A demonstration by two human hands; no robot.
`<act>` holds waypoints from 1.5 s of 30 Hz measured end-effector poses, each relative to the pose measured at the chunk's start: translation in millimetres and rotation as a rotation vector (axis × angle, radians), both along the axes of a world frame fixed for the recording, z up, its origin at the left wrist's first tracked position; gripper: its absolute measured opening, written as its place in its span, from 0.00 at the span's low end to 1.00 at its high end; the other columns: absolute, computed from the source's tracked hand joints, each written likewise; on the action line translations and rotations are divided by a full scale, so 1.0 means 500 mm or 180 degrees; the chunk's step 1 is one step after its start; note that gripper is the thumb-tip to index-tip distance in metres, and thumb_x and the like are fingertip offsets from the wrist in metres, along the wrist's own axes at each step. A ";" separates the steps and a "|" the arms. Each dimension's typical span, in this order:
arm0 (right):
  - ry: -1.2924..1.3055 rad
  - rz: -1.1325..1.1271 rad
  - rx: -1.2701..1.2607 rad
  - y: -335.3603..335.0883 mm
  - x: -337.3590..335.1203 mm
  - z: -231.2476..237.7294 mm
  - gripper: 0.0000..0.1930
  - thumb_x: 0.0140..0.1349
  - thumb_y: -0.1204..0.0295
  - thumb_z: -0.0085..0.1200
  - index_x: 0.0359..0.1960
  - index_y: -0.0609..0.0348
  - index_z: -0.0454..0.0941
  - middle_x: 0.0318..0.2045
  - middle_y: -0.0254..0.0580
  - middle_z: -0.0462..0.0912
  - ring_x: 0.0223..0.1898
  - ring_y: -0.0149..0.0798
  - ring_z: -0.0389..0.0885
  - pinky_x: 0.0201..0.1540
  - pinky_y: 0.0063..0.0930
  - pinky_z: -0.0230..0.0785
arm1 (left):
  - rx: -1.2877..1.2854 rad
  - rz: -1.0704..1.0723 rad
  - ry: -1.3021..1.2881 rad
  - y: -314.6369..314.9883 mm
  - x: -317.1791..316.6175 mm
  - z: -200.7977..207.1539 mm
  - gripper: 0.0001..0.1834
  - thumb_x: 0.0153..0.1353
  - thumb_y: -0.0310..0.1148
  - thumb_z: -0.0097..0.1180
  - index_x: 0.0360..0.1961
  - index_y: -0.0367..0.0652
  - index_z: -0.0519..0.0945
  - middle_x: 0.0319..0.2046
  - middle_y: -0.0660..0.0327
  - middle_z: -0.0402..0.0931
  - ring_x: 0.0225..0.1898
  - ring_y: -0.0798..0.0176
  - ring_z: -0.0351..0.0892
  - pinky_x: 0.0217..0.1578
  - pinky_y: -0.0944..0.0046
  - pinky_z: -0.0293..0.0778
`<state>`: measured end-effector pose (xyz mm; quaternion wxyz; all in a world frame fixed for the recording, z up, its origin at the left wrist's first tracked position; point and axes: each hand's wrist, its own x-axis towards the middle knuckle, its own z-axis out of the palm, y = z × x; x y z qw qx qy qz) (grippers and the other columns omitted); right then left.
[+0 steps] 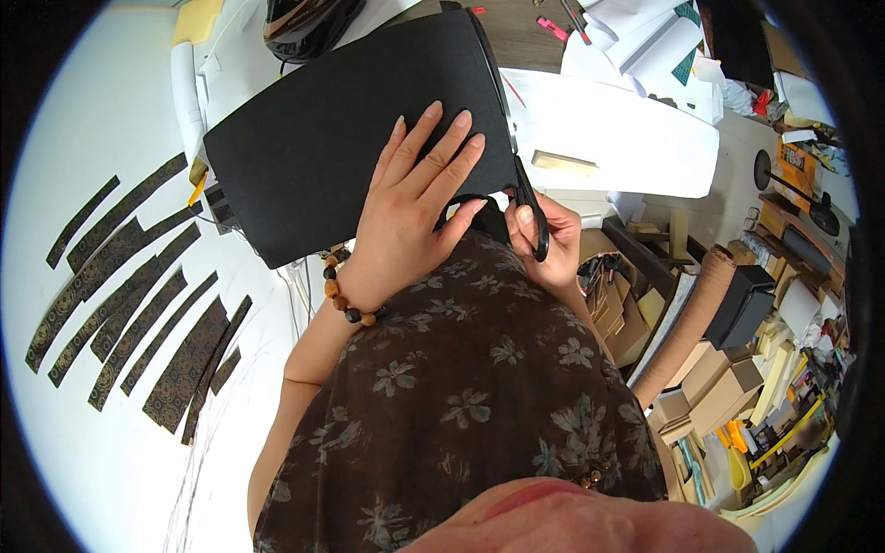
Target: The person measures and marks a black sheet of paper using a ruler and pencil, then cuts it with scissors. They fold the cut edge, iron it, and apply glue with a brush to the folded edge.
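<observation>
A large black sheet (304,138) lies on the table in front of me. My left hand (406,207) rests flat on its right part, fingers spread, with a beaded bracelet (334,288) at the wrist. At the sheet's right edge, my right hand (553,240) grips a pair of black-handled scissors (530,207). The blades point away from me along that edge, where a narrow black strip (487,55) runs beside the sheet. How far the blades are apart is hard to make out.
White paper (618,129) covers the table to the right, with a beige strip (564,164) on it. A glossy dark object (309,28) stands behind the sheet. Dark patterned strips (129,304) hang at left. On the right are a cardboard tube (687,323) and boxes (724,396).
</observation>
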<state>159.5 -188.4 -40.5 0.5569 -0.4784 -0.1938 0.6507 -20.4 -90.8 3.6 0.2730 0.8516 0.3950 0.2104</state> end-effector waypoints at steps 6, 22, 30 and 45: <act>-0.0065 0.0046 -0.0097 0.003 0.000 0.006 0.18 0.67 0.72 0.58 0.56 0.69 0.76 0.20 0.22 0.71 0.20 0.15 0.61 0.22 0.14 0.49 | -0.0029 0.0021 0.0002 0.000 0.000 0.001 0.34 0.51 0.32 0.70 0.62 0.47 0.75 0.67 0.58 0.67 0.70 0.47 0.60 0.68 0.41 0.55; -0.0118 0.0012 -0.0111 -0.001 -0.001 0.001 0.18 0.66 0.72 0.59 0.55 0.67 0.77 0.23 0.23 0.75 0.20 0.15 0.62 0.22 0.14 0.51 | -0.0020 0.0016 -0.0027 0.000 0.002 0.001 0.35 0.51 0.32 0.70 0.63 0.47 0.74 0.67 0.57 0.66 0.70 0.47 0.60 0.68 0.40 0.55; -0.0035 -0.0031 -0.0183 -0.004 0.001 -0.003 0.19 0.66 0.72 0.60 0.56 0.66 0.77 0.25 0.26 0.78 0.19 0.15 0.63 0.21 0.13 0.51 | 0.0005 0.0008 -0.0014 0.002 0.004 0.003 0.34 0.51 0.32 0.70 0.62 0.46 0.75 0.66 0.57 0.67 0.70 0.46 0.60 0.68 0.40 0.55; 0.0237 0.0057 0.0294 -0.012 0.088 0.063 0.22 0.68 0.65 0.57 0.52 0.77 0.74 0.22 0.35 0.75 0.14 0.18 0.59 0.15 0.15 0.46 | -0.0224 0.0452 -0.0853 0.012 -0.006 0.035 0.23 0.56 0.28 0.66 0.54 0.38 0.79 0.57 0.51 0.76 0.64 0.47 0.69 0.67 0.44 0.57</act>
